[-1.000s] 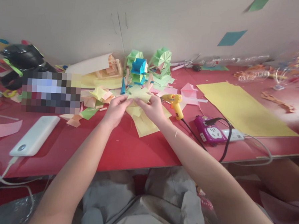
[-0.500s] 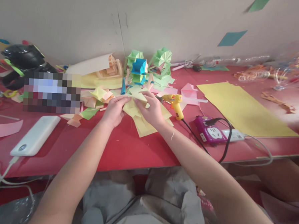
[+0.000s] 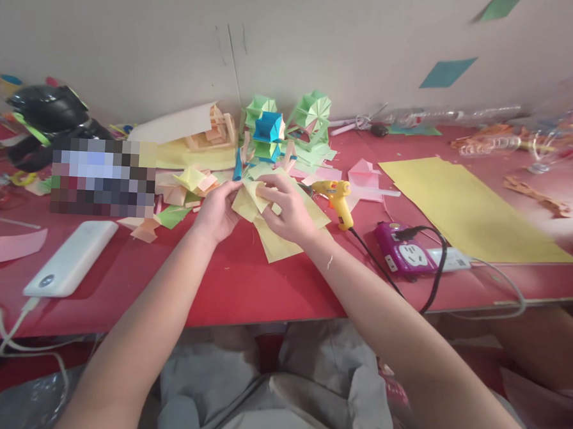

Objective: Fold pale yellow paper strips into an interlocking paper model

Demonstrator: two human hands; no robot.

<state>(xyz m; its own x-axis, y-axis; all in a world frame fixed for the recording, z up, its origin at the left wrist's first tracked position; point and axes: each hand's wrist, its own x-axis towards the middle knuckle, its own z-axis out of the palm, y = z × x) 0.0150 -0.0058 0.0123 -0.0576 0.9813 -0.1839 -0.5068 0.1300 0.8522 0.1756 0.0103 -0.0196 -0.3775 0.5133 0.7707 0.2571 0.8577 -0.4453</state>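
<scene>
Between my two hands is a small piece of pale yellow paper, partly folded and tilted up. My left hand pinches its left edge between thumb and fingers. On the other side my right hand has its fingers curled over the paper's right part, gripping it. Loose pale yellow sheets lie on the red table right under my hands. Just to the right rests a yellow glue gun on its side. Behind my hands stand a blue folded-paper piece and green folded-paper wheels.
A purple power socket with a black cord is at right, by a large yellow sheet. At left lie a white power bank with its cable and a black object. Paper scraps cover the middle; another person's limb shows lower right.
The paper has turned between my hands, and its folded flap now stands more upright. My right hand's fingers have shifted over it. The view moved slightly.
</scene>
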